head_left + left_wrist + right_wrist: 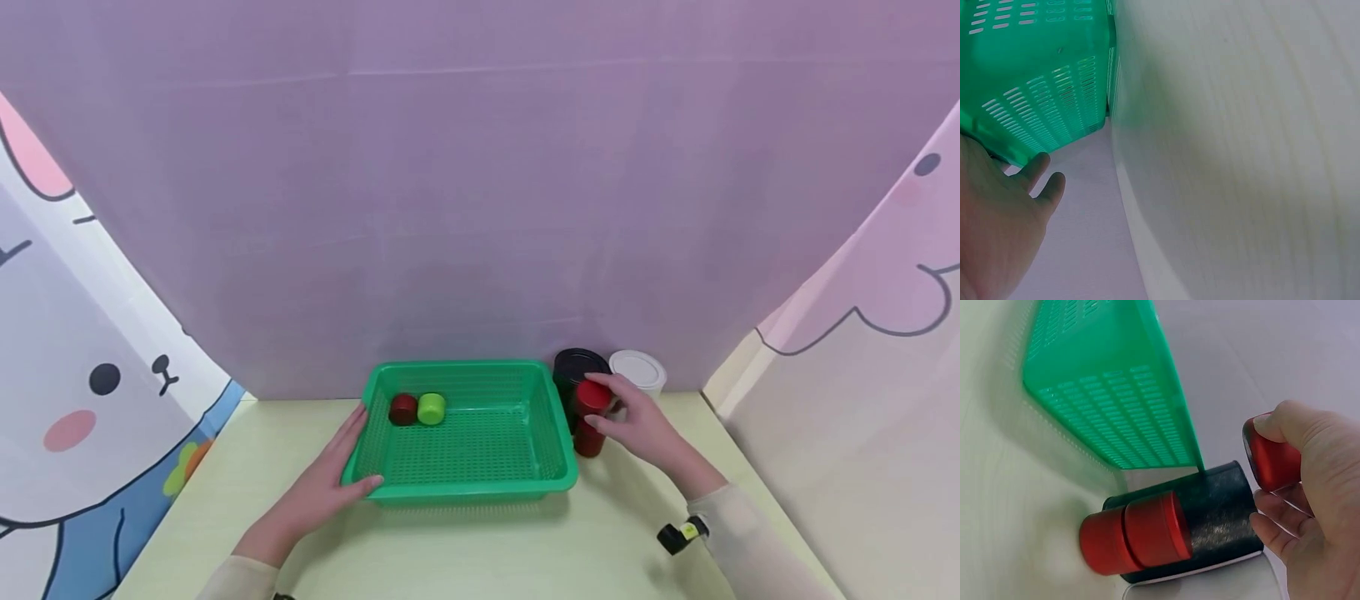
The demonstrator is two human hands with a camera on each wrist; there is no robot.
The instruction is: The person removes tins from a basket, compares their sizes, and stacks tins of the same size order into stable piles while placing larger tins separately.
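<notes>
A green plastic basket (480, 490) sits on the table, with a dark red cylinder (402, 409) and a lime green cylinder (431, 409) inside it, toward the left. My left hand (326, 492) touches the basket's left side with extended fingers, the thumb at its front corner. To the right of the basket, my right hand (645, 425) pinches a small red cylinder (1277, 459) between thumb and fingers. Below it stand two stacked red cylinders (1157, 531); the right wrist view shows the held one apart from them.
Behind the red stack stands a black canister (1225, 509), close to the basket's right side. A white-lidded canister (637, 368) stands right of the black one. A purple cloth (465, 208) hangs along the table's back, with printed cloths at both sides.
</notes>
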